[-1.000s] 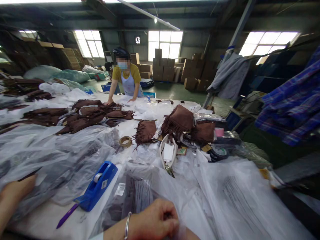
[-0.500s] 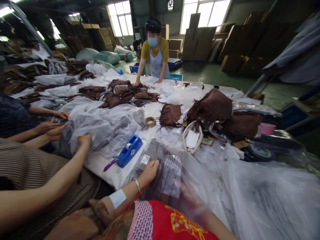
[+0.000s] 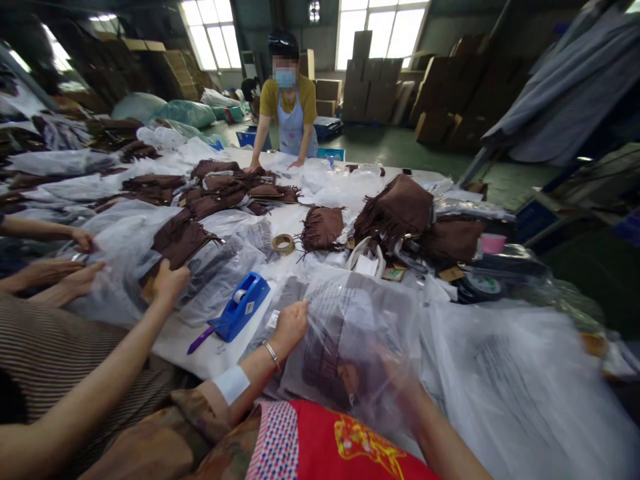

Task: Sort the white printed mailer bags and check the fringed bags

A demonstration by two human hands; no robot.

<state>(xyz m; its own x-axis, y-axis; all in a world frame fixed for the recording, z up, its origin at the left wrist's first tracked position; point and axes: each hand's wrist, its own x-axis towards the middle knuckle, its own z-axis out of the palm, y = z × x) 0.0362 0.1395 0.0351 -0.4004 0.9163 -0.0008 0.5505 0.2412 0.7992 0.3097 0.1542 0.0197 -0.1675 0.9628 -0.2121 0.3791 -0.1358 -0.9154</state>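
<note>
My left hand [image 3: 293, 325], with a bracelet at its wrist, is closed on the edge of a clear plastic bag [image 3: 385, 300] with printed lines. A brown bag [image 3: 320, 360] shows through the film, lying inside the plastic. My right hand [image 3: 393, 370] is behind or inside the same film at its right side; its fingers are blurred and veiled by plastic. Under my left hand lies another wrapped item with a white barcode label [image 3: 273, 319]. Just left of that stands a blue tape dispenser [image 3: 243, 307] with a purple-handled tool [image 3: 201, 339] beside it.
A roll of brown tape [image 3: 283, 245] and fringed brown bags [image 3: 395, 210] lie farther back. Loose plastic bags [image 3: 520, 387] spread at right. Co-workers' hands [image 3: 170, 280] handle plastic and a brown bag at left. Across the table a person [image 3: 289, 110] leans on it.
The plastic bag is now spread wider over the brown bag, with my left hand at its edge. The view has swung right. At left, a co-worker's hand now holds up a brown bag.
</note>
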